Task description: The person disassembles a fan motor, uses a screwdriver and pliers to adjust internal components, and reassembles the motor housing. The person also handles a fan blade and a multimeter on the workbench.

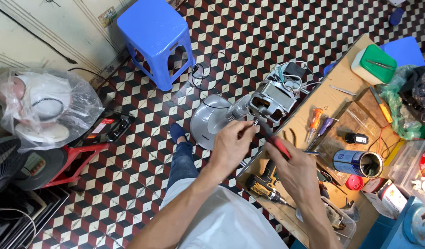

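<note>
A fan motor (pixel 268 102) with copper windings and loose wires sits atop a grey fan stand, level with the edge of a wooden workbench (pixel 330 99). My left hand (pixel 232 144) reaches up to the motor's lower side, fingertips pinched close to a small part there. My right hand (pixel 293 168) grips a black-and-red screwdriver (pixel 273 138) whose tip points at the same spot on the motor. The grey round fan base (pixel 208 121) rests on the tiled floor below.
The bench holds a cordless drill (pixel 264 183), orange and purple screwdrivers (pixel 316 122), a blue tin can (pixel 358 163), a green-lidded box (pixel 373 63) and plastic bins. A blue stool (pixel 156 39), a red stool (pixel 74 159) and a bagged fan (pixel 41 108) stand on the floor.
</note>
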Demonstrator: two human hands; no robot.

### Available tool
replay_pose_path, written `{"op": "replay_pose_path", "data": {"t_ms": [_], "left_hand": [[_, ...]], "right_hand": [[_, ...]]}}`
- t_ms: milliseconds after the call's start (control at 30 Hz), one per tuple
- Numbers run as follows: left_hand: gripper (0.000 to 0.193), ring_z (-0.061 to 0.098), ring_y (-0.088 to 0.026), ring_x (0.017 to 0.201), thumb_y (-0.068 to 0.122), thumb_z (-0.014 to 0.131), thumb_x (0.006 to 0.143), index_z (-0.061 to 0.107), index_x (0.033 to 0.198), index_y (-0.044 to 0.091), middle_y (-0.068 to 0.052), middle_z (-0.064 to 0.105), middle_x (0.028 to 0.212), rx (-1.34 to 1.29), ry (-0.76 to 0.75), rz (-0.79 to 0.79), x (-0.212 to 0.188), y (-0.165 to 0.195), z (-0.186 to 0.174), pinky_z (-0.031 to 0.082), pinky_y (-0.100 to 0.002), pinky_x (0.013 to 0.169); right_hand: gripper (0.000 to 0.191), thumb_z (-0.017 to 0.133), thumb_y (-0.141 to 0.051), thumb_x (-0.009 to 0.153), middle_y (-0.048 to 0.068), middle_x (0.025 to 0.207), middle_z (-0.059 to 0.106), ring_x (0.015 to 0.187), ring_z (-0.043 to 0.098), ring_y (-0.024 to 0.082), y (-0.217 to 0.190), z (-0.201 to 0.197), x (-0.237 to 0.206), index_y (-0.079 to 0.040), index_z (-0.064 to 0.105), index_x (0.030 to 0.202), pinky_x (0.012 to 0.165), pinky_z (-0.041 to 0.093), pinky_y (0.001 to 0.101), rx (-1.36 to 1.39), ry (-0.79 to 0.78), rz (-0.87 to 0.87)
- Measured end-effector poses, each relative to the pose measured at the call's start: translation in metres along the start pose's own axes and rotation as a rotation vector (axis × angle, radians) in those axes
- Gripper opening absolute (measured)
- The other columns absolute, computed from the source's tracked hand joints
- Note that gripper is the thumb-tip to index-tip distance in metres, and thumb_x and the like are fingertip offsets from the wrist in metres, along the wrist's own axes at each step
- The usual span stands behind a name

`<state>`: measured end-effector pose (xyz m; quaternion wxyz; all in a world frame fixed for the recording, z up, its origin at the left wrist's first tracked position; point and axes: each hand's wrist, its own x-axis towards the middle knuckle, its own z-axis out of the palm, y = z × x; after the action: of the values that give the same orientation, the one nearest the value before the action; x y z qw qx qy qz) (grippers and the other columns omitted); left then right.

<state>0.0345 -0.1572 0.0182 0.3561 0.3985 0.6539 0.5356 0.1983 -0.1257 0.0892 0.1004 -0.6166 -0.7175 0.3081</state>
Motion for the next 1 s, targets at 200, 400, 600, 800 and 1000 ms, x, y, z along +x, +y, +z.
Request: {"op": "replay_pose_path", "data": {"t_ms": [200, 400, 600, 800, 1000], "left_hand": [[0.04, 0.065, -0.009, 0.086, 0.024, 0.062, 0.101, 0.068, 0.131, -0.001, -0.002, 0.073, 0.097, -0.391, -0.35, -0.279, 0.013, -0.018, -0.016, 0.056, -0.025, 0.081], [0.044, 0.063, -0.008, 0.086, 0.03, 0.058, 0.103, 0.067, 0.134, 0.001, -0.002, 0.071, 0.098, -0.379, -0.411, -0.343, 0.013, -0.018, -0.024, 0.056, -0.024, 0.083], [0.042, 0.062, -0.008, 0.086, 0.028, 0.06, 0.103, 0.068, 0.133, 0.0, -0.003, 0.072, 0.097, -0.353, -0.384, -0.287, 0.01, -0.024, -0.024, 0.055, -0.025, 0.082], [0.039, 0.066, -0.009, 0.084, 0.026, 0.059, 0.103, 0.068, 0.13, 0.0, -0.004, 0.074, 0.097, -0.263, -0.35, -0.168, 0.01, -0.023, -0.023, 0.056, -0.024, 0.079], [0.036, 0.065, -0.008, 0.081, 0.024, 0.06, 0.102, 0.069, 0.13, 0.004, -0.004, 0.073, 0.095, -0.167, -0.321, -0.101, 0.008, -0.007, -0.027, 0.054, -0.025, 0.072]], "right_hand": [[0.03, 0.068, -0.033, 0.092, -0.002, 0.07, 0.068, 0.057, 0.042, 0.013, 0.041, 0.022, -0.023, -0.009, 0.08, 0.105, 0.051, 0.031, 0.0285, 0.448, -0.107, 0.352], [0.031, 0.065, -0.034, 0.095, -0.003, 0.075, 0.069, 0.069, 0.056, 0.006, 0.061, 0.028, -0.013, -0.007, 0.08, 0.096, 0.062, 0.046, 0.0228, 0.485, -0.282, 0.12], [0.031, 0.066, -0.034, 0.096, 0.004, 0.07, 0.069, 0.065, 0.058, 0.014, 0.05, -0.001, 0.003, -0.006, 0.079, 0.092, 0.063, 0.045, 0.0296, 0.109, -0.371, 0.221], [0.029, 0.064, -0.03, 0.094, 0.001, 0.078, 0.075, 0.071, 0.073, 0.012, 0.043, -0.01, 0.015, -0.004, 0.078, 0.094, 0.063, 0.053, 0.0274, 0.343, -0.516, 0.233], [0.031, 0.064, -0.03, 0.094, 0.007, 0.078, 0.075, 0.07, 0.075, 0.015, 0.046, -0.014, 0.022, -0.002, 0.077, 0.091, 0.063, 0.057, 0.0296, 0.376, -0.54, 0.255]]}}
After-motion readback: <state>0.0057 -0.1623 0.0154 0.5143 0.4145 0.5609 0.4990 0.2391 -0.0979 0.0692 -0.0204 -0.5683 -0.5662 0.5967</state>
